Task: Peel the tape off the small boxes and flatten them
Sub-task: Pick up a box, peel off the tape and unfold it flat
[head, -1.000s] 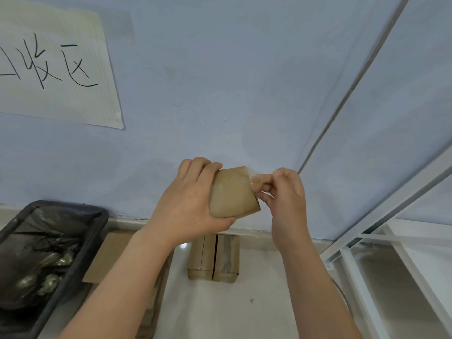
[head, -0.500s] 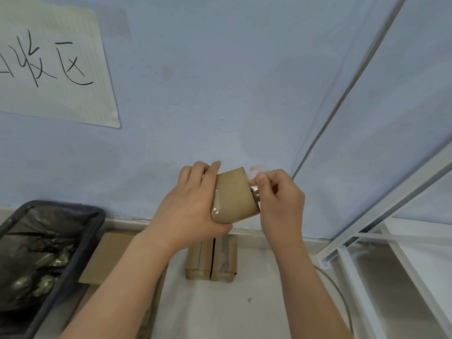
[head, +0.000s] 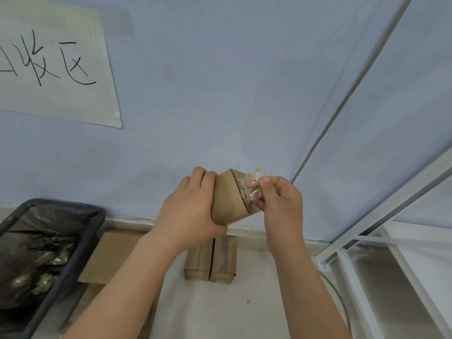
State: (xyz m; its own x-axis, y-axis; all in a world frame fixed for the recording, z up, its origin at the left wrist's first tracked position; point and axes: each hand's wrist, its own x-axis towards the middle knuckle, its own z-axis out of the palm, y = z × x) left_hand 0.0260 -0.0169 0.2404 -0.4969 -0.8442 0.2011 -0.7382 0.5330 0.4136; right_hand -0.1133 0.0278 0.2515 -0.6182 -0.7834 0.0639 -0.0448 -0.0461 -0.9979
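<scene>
My left hand (head: 188,206) grips a small brown cardboard box (head: 228,196), held up in front of the blue wall and tilted. My right hand (head: 278,199) pinches a strip of clear tape (head: 255,181) at the box's right end, where the strip is partly lifted off the end flaps. Below, on the pale floor, two more small brown boxes (head: 211,258) stand side by side against the wall base, with tape on them.
A black bin (head: 80,231) lined with a dark bag holds crumpled tape at the left. Flat cardboard (head: 110,255) lies beside it. A white metal frame (head: 367,241) stands at the right. A handwritten paper sign (head: 53,64) hangs on the wall.
My right hand has shifted its pinch on the tape and drawn it off the box's right end, so the end flaps now show. My left hand has turned the box slightly.
</scene>
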